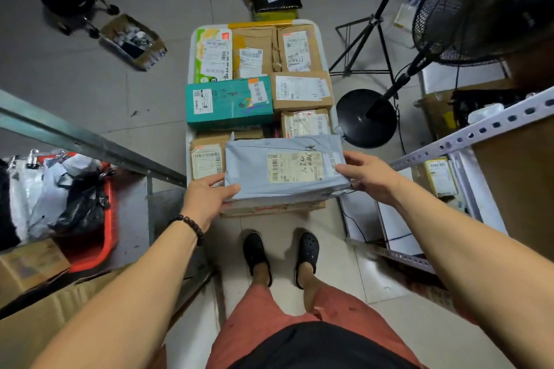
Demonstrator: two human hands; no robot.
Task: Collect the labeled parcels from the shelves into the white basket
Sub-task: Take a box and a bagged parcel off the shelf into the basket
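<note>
We are at the placing step. Our left grip (207, 198) and right grip (364, 174) each clamp one end of the grey parcel (284, 171), held over the near end of the white basket (190, 54). Next, we judge, it must go down flat on the boxes inside. The basket looks packed to its rim, with room only on top; a fan base (367, 118) stands near its right side.

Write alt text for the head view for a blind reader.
The left hand and right hand grip the ends of a grey labelled parcel at the near end of the white basket, already packed with cardboard parcels and a teal box.
</note>
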